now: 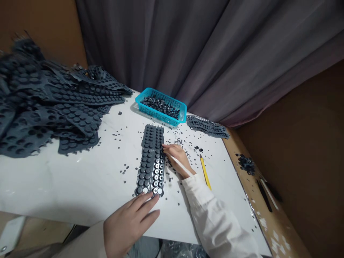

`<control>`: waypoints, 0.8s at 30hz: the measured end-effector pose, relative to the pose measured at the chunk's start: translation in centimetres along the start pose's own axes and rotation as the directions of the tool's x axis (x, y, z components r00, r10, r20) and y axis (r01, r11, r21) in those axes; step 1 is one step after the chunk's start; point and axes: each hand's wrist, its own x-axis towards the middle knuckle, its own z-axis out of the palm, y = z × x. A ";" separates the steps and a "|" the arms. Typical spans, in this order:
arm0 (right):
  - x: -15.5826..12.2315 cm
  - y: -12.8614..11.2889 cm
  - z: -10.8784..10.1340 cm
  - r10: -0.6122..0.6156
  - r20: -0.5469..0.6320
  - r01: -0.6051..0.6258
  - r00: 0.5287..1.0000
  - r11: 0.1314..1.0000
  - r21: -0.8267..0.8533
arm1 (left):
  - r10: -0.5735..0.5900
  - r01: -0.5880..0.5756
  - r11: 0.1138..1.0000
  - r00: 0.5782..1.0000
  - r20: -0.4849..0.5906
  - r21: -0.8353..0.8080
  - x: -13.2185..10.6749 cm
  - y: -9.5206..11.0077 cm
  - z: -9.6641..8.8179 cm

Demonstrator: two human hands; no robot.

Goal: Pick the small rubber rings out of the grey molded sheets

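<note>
A long dark grey rubber strip [151,157] of round moulded buttons lies lengthwise on the white table [80,179]. My left hand [129,222] rests flat at the strip's near end, fingers stretched out and fingertips pressing its edge. My right hand [177,157] is closed round a thin white stick [182,166], whose tip touches the strip's right column about halfway up. Several buttons in the near right part of the strip show punched-out holes.
A big heap of grey rubber sheets [45,107] fills the left. A blue basket [161,106] holding small black rings stands behind the strip, another strip [206,126] to its right. A yellow pencil [205,172] and scattered rubber bits lie near my right hand. Curtain behind.
</note>
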 end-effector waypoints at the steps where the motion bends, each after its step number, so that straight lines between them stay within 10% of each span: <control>1: 0.1 0.2 0.0 0.002 -0.017 -0.002 1.000 0.999 -0.037 | -0.006 0.006 1.000 1.000 0.028 -0.002 0.1 0.0 -0.3; 6: 0.6 0.7 -0.2 0.101 -0.216 -0.096 0.971 0.995 0.034 | -0.014 0.016 1.000 0.990 0.142 -0.009 0.4 0.1 -1.7; 12: 0.2 0.2 0.4 0.138 -0.126 -0.102 0.982 0.962 0.253 | -0.016 0.017 1.000 0.992 0.128 -0.002 0.5 0.1 -1.8; 24: 0.4 1.2 0.1 0.042 -0.019 -0.043 0.999 0.998 -0.046 | -0.001 0.004 1.000 0.985 0.172 -0.016 0.5 0.0 -1.7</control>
